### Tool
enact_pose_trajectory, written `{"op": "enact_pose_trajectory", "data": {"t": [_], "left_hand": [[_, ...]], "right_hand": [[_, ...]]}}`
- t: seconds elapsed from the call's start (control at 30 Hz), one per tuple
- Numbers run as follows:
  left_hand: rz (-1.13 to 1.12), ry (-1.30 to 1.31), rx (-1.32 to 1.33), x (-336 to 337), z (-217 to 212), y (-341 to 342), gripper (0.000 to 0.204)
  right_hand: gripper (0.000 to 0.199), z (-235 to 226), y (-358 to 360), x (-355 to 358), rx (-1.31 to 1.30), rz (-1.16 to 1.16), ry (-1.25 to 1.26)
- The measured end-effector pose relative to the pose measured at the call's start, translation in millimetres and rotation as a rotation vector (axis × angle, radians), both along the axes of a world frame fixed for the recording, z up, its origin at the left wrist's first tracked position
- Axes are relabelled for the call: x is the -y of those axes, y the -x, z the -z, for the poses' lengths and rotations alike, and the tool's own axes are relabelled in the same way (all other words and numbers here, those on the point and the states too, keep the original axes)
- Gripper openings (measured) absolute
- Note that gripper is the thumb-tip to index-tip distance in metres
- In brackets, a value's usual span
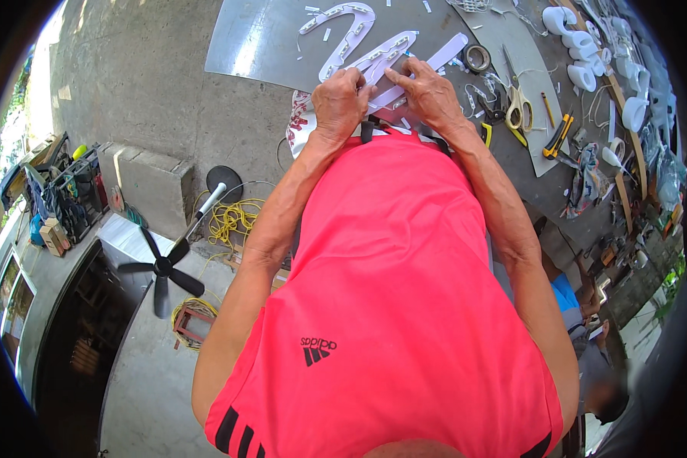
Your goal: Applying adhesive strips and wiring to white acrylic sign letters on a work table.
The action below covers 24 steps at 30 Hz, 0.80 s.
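Observation:
In front of my body lies a flat white piece shaped like a script letter point(356, 32), with small light modules and thin wire set along its strokes. My left hand point(342, 99) is at the near end of this piece, its fingers curled and the thumb and fingertips pinched together. Across from it my right hand point(429, 93) bends over another stroke, thumb and forefinger drawn close at the edge. Whatever sits between either hand's fingertips is too small to make out. The piece rests on a grey metal sheet point(271, 46), with white scraps scattered around.
To the right lie a black tape roll point(477, 58), scissors with cream handles point(518, 107), a yellow utility knife point(560, 136) and white moulded letters point(584, 57). A black fan point(162, 266) and a coiled yellow cable point(233, 221) stand left. Another person point(594, 366) is at lower right.

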<state>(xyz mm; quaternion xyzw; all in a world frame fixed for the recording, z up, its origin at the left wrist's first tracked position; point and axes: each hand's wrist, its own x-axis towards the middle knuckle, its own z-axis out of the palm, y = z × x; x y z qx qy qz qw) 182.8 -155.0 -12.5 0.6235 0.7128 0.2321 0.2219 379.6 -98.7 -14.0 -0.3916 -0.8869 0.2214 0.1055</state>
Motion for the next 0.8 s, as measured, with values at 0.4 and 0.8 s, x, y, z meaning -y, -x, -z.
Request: {"op": "enact_pose_trajectory", "data": {"t": [0.4, 0.8], "left_hand": [[0.095, -0.227, 0.036, 18, 9, -4, 0.006], [0.045, -0.252, 0.115, 12, 13, -8, 0.007]], "right_hand": [[0.044, 0, 3, 5, 0.048, 0.016, -0.060], [0.038, 2, 5, 9, -0.028, 0.061, -0.041]]}}
